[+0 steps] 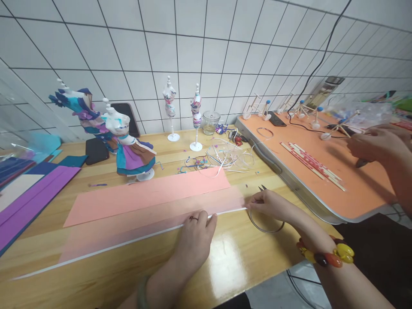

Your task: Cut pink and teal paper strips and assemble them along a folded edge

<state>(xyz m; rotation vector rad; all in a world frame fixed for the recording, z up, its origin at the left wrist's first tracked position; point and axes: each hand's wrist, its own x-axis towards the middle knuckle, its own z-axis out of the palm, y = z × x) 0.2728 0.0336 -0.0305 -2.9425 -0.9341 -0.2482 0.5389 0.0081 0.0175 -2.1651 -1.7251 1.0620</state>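
A long white strip (138, 239) runs along the near edge of a sheer pink sheet (128, 227) on the wooden table. My left hand (197, 240) rests on that edge, fingers laid over the strip and pressing it, holding nothing. At the right end of the strip, my right hand (268, 204) has its fingertips pinched together on it. Two dark pointed metal tips (262, 187) stick out behind my right hand; the rest of that tool is hidden. Under the same hand lies a thin metal ring (268, 231). Beyond the sheer sheet is an opaque pink sheet (151, 193).
Dressed mini mannequins (133, 156) stand back left, near coloured sheets (38, 193). Two slim mannequins (196, 116), a glass cup (211, 123) and tangled ribbons (230, 156) are behind. On the orange table (309, 193) lie wrapped chopsticks (312, 165); another person's hands (376, 146) work there.
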